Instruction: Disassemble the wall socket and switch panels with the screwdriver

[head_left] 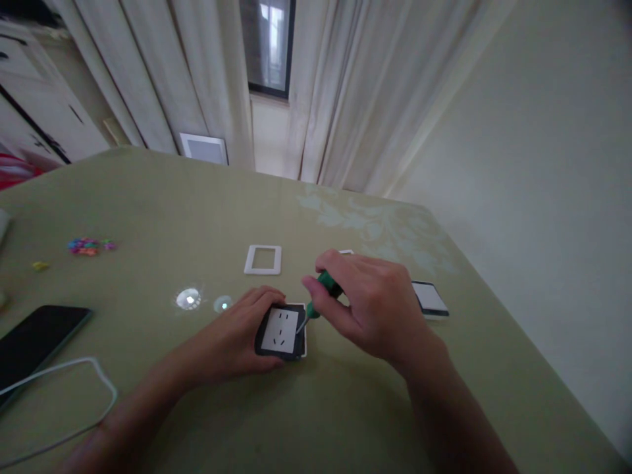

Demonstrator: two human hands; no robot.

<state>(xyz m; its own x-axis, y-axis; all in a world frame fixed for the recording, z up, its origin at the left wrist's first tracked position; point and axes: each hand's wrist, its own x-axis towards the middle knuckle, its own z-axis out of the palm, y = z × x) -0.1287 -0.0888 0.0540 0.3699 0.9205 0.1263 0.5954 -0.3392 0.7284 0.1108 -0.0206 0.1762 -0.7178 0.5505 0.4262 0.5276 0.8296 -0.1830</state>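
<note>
My left hand (249,329) grips a wall socket (279,331) by its left side, fingers over the far edge and thumb along the near one. The socket has a white face with several dark slots and a dark surround. In my closed right hand (372,303) is a screwdriver with a green handle (328,284). Its thin metal shaft slants down to the left, and the tip meets the right edge of the socket. A white rectangular frame (263,271) lies flat beyond my left hand. Partly behind my right hand sits another socket-like plate (430,298) with a white face.
A black phone (39,342) and a white cable (93,361) lie at the left on the green tablecloth (197,210). Small colourful pieces (89,246) and a yellow piece (40,266) are farther back. A wall (543,197) borders the table's right side.
</note>
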